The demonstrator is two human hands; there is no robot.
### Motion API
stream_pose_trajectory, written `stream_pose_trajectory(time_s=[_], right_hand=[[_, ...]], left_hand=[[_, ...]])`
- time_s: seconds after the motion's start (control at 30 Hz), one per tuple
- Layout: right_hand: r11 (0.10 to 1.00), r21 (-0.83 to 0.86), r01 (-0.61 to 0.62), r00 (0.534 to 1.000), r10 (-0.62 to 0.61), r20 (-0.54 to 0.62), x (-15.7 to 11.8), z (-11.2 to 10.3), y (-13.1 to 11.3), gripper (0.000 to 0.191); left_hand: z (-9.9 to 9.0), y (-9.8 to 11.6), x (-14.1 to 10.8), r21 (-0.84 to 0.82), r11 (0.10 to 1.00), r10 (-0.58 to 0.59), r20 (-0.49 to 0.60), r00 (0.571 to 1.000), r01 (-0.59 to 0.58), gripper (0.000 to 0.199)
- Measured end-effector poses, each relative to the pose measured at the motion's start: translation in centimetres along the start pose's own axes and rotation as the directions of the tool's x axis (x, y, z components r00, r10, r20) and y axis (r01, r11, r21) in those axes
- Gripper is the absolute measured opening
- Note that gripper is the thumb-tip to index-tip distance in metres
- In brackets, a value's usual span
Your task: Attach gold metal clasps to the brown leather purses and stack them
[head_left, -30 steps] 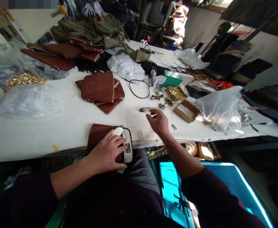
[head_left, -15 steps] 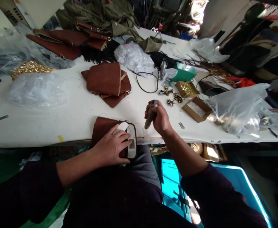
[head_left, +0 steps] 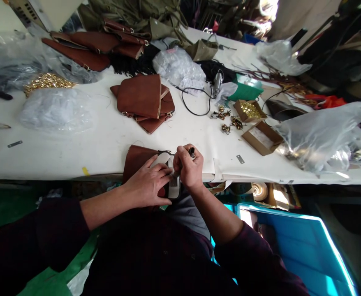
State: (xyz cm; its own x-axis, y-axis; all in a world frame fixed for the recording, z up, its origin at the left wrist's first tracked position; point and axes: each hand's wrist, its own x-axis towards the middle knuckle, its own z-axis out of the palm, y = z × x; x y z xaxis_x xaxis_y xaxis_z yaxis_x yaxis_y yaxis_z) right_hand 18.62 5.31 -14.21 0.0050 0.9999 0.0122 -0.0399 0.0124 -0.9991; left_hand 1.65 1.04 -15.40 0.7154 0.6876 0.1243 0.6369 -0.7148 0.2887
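Note:
My left hand (head_left: pixel 146 185) lies palm down with spread fingers on a brown leather bag piece (head_left: pixel 136 160), pressing it at the table's front edge. The piece has a pale, dark-rimmed panel (head_left: pixel 174 191), partly under my fingers, with a small grey rectangle on it. Right beside it, my right hand (head_left: pixel 190 166) is closed in a fist around a short hand tool (head_left: pixel 192 152) with a dark end showing at the top. The tool's lower end meets the pale panel, but the fist hides most of it, so I cannot tell its exact kind.
Stacked brown leather pieces (head_left: pixel 140 98) lie farther back on the white table (head_left: pixel 100 152). To the right are metal clasps (head_left: pixel 226 128), a carton of gold fittings (head_left: pixel 250 110), another open carton (head_left: pixel 260 139) and a plastic bag (head_left: pixel 319 131). A blue crate (head_left: pixel 304 238) stands below.
My right hand has come down and left with the tool, from above the table to the pale panel. My left hand has stayed on the leather piece. The view has shifted slightly.

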Motion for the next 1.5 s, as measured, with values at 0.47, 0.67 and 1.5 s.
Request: stream_pose_trajectory(time_s=[0.47,0.67,1.5], right_hand=[[0.986,0.023,0.165,0.984,-0.167,0.057,-2.5,-1.1,-0.4,0.031],[0.945,0.149,0.291,0.954,-0.299,0.033,-2.7,-0.2,-0.4,0.040],[0.842,0.020,-0.540,0.842,0.540,0.009,-11.5,-4.4,6.4,0.044]], left_hand=[[-0.1,0.2,-0.2,-0.018,1.000,-0.012,-0.036,0.999,0.011,0.074],[-0.1,0.0,-0.3,-0.074,0.997,-0.033,-0.049,0.998,0.030,0.069],[-0.5,2.0,-0.3,0.120,0.993,0.025,-0.065,0.998,-0.017,0.074]])
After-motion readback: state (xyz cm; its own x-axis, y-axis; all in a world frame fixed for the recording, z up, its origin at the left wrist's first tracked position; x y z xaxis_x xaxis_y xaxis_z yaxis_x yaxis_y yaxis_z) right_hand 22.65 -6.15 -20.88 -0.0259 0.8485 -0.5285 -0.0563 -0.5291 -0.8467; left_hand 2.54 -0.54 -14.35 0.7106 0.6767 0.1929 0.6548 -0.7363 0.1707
